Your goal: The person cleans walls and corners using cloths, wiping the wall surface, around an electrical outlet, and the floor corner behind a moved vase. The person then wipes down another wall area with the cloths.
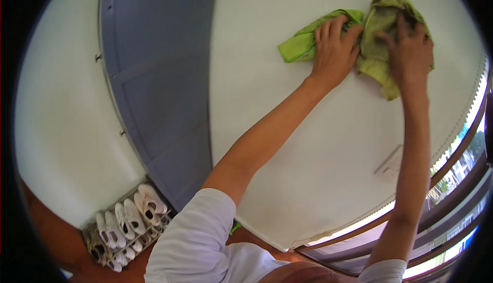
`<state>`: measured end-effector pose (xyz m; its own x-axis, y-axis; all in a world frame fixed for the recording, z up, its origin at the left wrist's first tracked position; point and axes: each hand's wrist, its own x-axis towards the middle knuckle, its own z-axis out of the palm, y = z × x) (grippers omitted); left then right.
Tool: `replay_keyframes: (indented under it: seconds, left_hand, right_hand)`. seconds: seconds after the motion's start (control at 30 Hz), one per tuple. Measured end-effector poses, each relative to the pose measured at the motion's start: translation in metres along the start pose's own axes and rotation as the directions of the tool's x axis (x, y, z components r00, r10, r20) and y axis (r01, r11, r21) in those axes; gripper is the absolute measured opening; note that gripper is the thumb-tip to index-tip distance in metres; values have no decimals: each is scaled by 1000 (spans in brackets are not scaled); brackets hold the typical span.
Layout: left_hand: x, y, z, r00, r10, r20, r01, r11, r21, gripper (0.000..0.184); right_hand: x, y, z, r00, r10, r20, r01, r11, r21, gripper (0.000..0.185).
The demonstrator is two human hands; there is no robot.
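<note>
Both of my arms reach up to a pale wall. My left hand (pixel 335 47) has its fingers curled over a bright green cloth (pixel 299 46), which it presses on the wall. To its right, my right hand (pixel 411 52) lies on an olive-green cloth (pixel 377 34) with its fingers spread and slightly blurred. That cloth is rumpled against the wall, and its lower corner hangs below the hand. The two cloths nearly meet between my hands.
A grey-blue door (pixel 164 72) stands left of the white wall (pixel 308 144). Several pairs of shoes (pixel 128 219) fill a rack at lower left. A wall switch (pixel 393 162) is beside my right forearm. A barred window (pixel 462 180) lies at lower right.
</note>
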<state>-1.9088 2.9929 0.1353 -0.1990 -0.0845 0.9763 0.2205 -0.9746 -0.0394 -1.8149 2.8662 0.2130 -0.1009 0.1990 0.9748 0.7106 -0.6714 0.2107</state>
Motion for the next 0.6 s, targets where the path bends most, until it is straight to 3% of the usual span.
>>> replay_keyframes:
  seconds: [0.03,0.13,0.17,0.27,0.3,0.4,0.5,0.6]
  left_hand:
    - [-5,5,-1,996,82,-38,-81,996,30,39]
    - [-5,-12,5,992,93,89,-102,990,98,44]
    - [3,-19,0,989,92,117,-104,989,103,41]
    - [28,-52,-14,961,106,257,-64,984,-166,40]
    - [30,-54,-18,934,177,309,-170,984,-52,42]
    - [25,-61,-7,906,346,242,-357,934,1,43]
    - [35,-62,4,884,409,228,-410,911,-45,43]
    - [55,-62,35,852,491,182,-502,864,21,41]
  right_hand:
    - [-9,-11,-4,999,33,6,-33,999,-11,59]
    - [-12,-9,-13,992,-67,-108,52,989,-141,64]
    - [-9,-1,-7,996,-44,-75,41,998,-46,69]
    - [-6,2,8,998,-43,-44,47,994,94,75]
    - [-8,-3,11,996,-44,-83,52,993,102,80]
    - [-12,-3,20,984,-76,-161,87,994,67,82]
    - [-14,-2,21,983,-93,-156,99,995,30,81]
    - [-2,10,39,980,-114,-164,101,991,-86,77]
